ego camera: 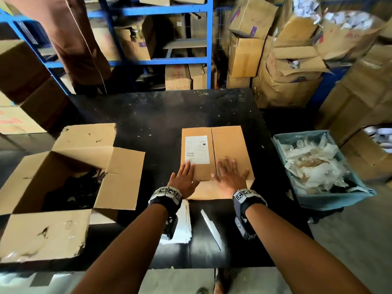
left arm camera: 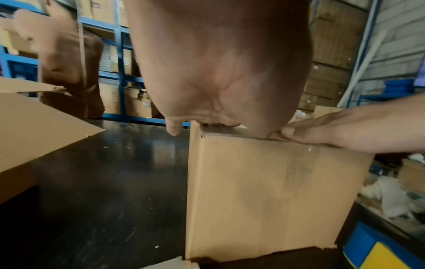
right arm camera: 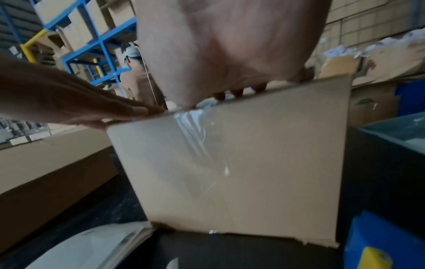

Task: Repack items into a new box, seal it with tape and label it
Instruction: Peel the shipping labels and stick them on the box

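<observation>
A small closed cardboard box (ego camera: 229, 145) stands mid-table, with a white shipping label (ego camera: 197, 149) stuck on its left top flap. My left hand (ego camera: 186, 172) lies flat on the near left part of the top, fingertips at the label's lower edge. Beside it my right hand (ego camera: 228, 170) presses flat on the right flap. Clear tape (right arm camera: 197, 138) runs from the top seam down the near side of the box (right arm camera: 253, 163). The left wrist view shows my left palm (left arm camera: 218, 72) over the box's top edge, with my right hand (left arm camera: 356, 134) next to it.
A large open cardboard box (ego camera: 63, 177) with dark contents fills the table's left side. At the right stands a blue bin (ego camera: 331, 200) of crumpled plastic. White sheets (ego camera: 183, 225) and a white strip (ego camera: 211, 228) lie near the front edge. A person in brown (ego camera: 74, 39) stands behind.
</observation>
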Tool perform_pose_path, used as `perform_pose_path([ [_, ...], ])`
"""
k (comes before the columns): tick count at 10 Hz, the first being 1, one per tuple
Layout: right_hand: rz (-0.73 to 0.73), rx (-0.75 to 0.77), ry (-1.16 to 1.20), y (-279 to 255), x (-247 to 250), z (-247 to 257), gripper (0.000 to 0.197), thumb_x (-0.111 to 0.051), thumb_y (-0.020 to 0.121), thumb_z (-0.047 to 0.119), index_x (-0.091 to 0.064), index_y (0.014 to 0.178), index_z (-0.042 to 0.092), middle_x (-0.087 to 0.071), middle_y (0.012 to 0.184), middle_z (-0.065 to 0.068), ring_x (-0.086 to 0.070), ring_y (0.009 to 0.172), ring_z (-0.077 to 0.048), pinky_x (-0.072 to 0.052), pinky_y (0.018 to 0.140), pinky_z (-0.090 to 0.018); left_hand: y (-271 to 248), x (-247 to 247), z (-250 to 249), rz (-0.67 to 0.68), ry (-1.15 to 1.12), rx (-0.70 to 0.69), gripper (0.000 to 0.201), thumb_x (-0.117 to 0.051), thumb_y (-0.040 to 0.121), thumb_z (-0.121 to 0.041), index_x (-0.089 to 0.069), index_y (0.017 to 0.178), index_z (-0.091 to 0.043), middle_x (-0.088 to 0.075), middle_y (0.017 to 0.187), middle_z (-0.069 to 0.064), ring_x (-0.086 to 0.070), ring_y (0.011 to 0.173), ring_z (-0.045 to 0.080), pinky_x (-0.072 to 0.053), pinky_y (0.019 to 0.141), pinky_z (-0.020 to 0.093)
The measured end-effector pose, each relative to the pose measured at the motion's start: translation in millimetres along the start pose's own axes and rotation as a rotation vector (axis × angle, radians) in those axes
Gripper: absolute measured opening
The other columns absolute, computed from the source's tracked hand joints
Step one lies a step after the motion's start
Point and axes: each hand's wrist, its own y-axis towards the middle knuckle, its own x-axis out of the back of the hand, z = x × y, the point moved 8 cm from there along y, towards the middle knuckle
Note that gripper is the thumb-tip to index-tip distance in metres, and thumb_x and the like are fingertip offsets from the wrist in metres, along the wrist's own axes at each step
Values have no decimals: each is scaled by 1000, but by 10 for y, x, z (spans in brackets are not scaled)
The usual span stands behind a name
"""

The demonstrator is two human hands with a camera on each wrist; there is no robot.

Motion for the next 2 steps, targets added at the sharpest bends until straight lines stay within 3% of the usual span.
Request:
perform_pose_path([
  [1,7,47,42,-79,104,16,73,-24,100,67,-9,161,29,7,170,0,5,156,-31,-2,117,-69,-30,112,-4,-15,-136,-29,68,-31,103,-52,-15,157,-14,1,167,6,1,153,26,-19,119,57],
  [2,-220,147,133,-544,81,-71,67,-24,100,64,-40,149,21,-35,159,-10,-35,146,-32,-31,115,-57,-382,67,94,-157,-358,-74,55,-42,100,-50,-38,147,-22,-14,164,5,-12,152,29,-23,120,51],
])
